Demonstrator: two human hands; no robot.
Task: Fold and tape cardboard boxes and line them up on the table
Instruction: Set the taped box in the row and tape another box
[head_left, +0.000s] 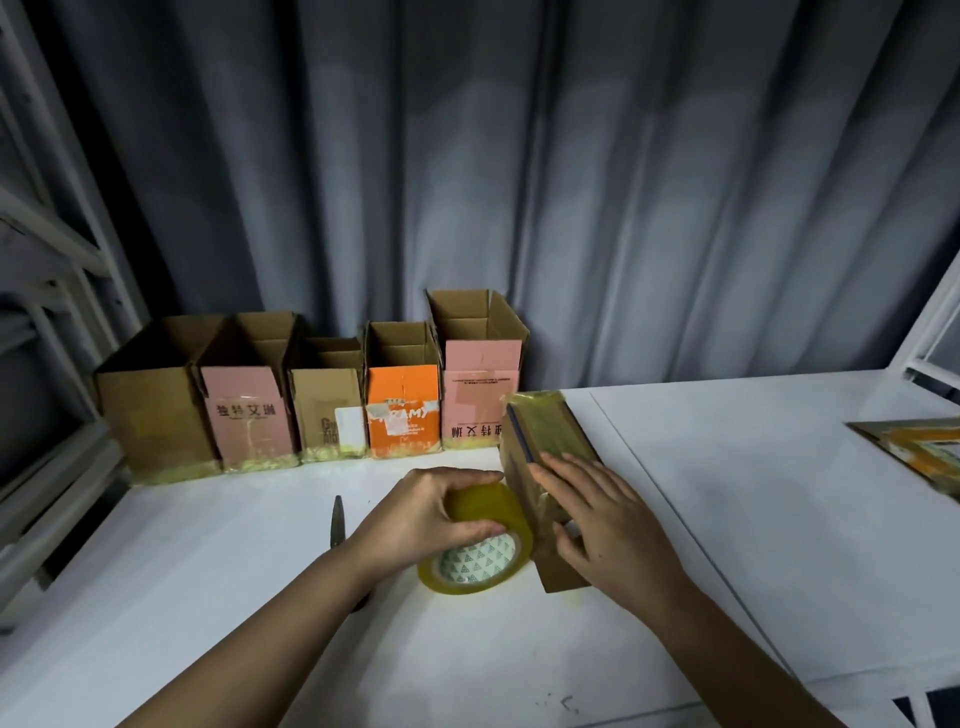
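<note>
Left hand (441, 506) curls its grip round the tape roll (480, 545) mid-bench; right hand (602, 525) lies spread, seemingly pressing the taped box (550, 457). Five open boxes (311, 395) line the far edge.

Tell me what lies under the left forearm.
Dark scissors lie on the white table; their pointed tip shows beyond the left forearm, a dark bit below it. Their handles are covered.

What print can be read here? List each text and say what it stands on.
"独特文创": second box from the left, pink.
The same characters, upside down: fifth box, pink.
"...AMY": orange box, partly taped over.
"G...": third box, brown, blurred.
All smaller print: unreadable.
</note>
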